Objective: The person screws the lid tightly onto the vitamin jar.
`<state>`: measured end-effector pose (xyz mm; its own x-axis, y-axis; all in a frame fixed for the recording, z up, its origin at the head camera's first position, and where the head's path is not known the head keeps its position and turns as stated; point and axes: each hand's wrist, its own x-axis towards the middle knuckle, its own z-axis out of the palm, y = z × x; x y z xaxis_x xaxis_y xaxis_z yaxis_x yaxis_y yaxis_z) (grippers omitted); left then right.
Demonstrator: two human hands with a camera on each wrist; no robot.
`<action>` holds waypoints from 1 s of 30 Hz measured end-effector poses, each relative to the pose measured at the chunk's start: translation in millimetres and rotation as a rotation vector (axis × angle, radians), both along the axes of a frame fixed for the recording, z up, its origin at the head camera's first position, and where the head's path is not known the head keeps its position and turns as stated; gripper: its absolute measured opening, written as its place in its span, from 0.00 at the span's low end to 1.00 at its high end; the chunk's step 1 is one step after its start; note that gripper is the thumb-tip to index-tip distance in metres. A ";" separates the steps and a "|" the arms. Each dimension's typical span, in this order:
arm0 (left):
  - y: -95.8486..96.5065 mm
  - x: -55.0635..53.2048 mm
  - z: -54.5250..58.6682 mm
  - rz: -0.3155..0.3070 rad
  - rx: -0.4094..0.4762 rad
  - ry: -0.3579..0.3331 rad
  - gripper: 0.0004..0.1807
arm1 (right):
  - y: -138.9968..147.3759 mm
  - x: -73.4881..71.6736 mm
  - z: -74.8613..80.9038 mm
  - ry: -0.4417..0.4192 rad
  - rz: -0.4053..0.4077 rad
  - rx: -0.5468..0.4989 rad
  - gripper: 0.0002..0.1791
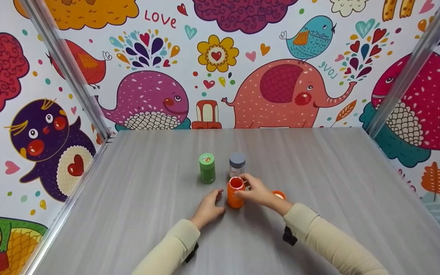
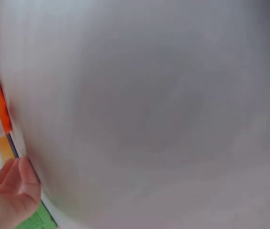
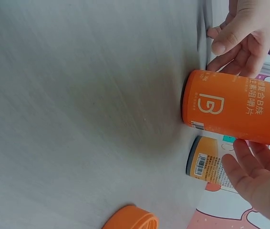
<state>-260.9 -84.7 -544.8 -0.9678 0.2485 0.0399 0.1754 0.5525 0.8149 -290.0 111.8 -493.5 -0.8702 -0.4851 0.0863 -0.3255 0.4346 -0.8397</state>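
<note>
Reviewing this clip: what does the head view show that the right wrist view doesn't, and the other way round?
Only the head view shows the green bottle, the gray cap on the bottle behind the orange bottle, and the orange bottle's open mouth.

Only the right wrist view shows the large letter B on the orange bottle and a readily visible barcode on the bottle behind it.

Both share the orange bottle, the right hand holding it, the left hand near it, and the orange lid on the table.
</note>
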 end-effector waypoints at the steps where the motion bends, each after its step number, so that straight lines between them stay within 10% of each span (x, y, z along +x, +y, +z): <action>1: 0.3 -0.1 -0.2 0.001 0.002 0.003 0.31 | 1.0 0.1 0.5 -0.006 0.002 0.000 0.28; 30: 21.5 1.6 10.2 0.067 0.042 -0.087 0.40 | 111.0 14.4 -38.4 0.098 -0.104 0.267 0.37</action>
